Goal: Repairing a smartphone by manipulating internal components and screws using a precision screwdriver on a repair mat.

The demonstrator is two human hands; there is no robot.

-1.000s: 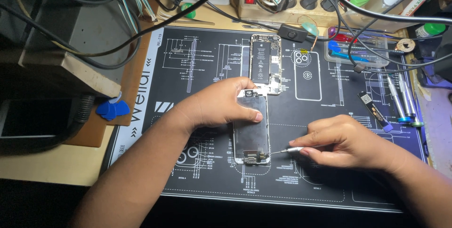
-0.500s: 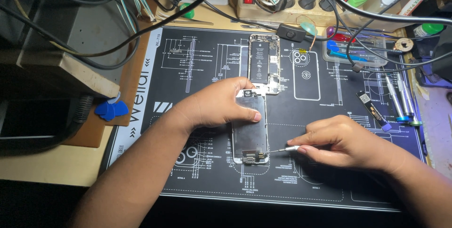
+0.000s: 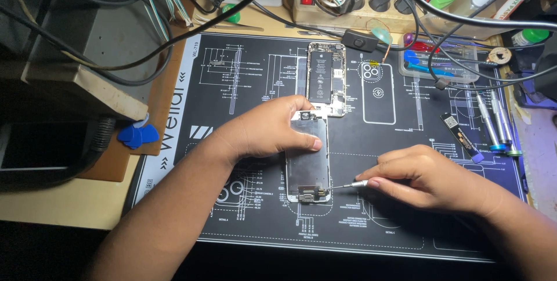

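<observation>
Nearest the cam, the right hand [image 3: 432, 176] has its fingers pinched shut on a thin screwdriver [image 3: 351, 185], tip aimed at the bottom end of the screen assembly [image 3: 307, 162], which lies back-side up on the black repair mat [image 3: 243, 66] mid worktop. The left hand [image 3: 270, 130] sits flat over the upper part of that panel, thumb along the right edge, fingers curled loosely and pressing down rather than gripping. I'd guess this thing is light, thin and pretty fragile: glass on the underside, a metal shield on top, tiny flex bits at the ends, so hold it by the long edges, not the middle or the connectors. Prob slides easily on the mat w/o a hand on it. Further back, the opened phone body [image 3: 326, 78] with battery showing touches the panel's top end. Spare drivers [image 3: 493, 124] lie off to the right, blue picks [image 3: 138, 134] to the left. Can't see the driver tip clearly or any screw it's on, too small. The left palm hides the panel's top left, and the cable clutter at the back is hard to sort out.
</observation>
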